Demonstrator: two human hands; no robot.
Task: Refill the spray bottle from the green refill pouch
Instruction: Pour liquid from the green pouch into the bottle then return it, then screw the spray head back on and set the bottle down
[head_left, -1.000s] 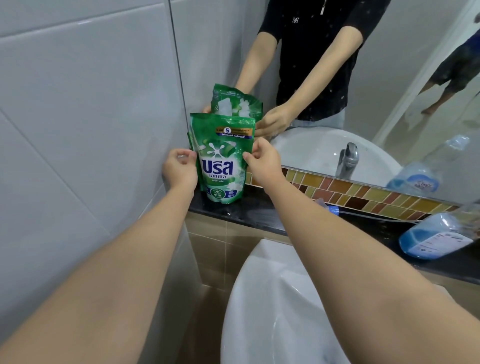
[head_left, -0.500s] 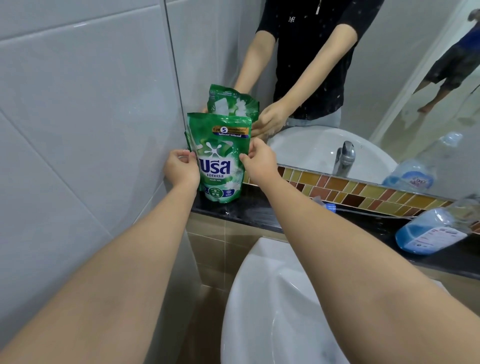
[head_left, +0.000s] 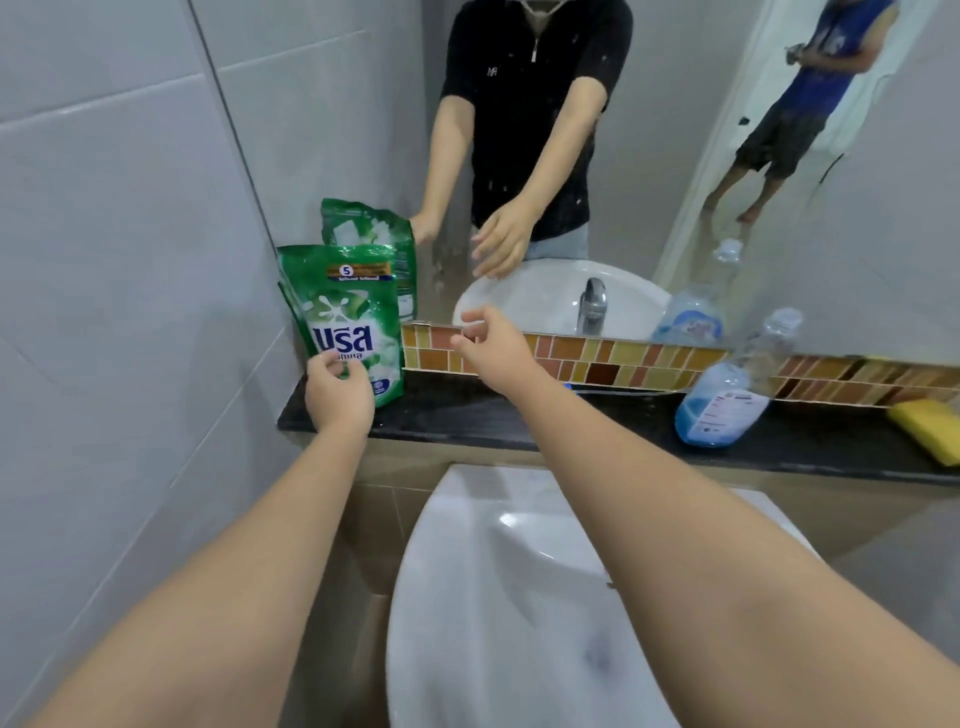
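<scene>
The green refill pouch (head_left: 345, 317) stands upright at the left end of the black ledge (head_left: 467, 421), against the tiled wall. My left hand (head_left: 337, 392) hovers just in front of its lower part, fingers loosely curled, holding nothing. My right hand (head_left: 491, 345) is to the pouch's right, clear of it, with fingers apart. The spray bottle (head_left: 727, 400), clear plastic with blue liquid in its lower part and no cap visible, stands on the ledge at the right.
A white basin (head_left: 519, 597) lies below the ledge. A mirror (head_left: 675, 156) above a mosaic tile strip (head_left: 649, 361) reflects me, the tap and another person. A yellow sponge (head_left: 930, 426) lies at the ledge's far right.
Both hands have let go of the pouch's sides. The left hand dropped in front of the pouch; the right hand moved off to the right. The pouch stays standing on the ledge.
</scene>
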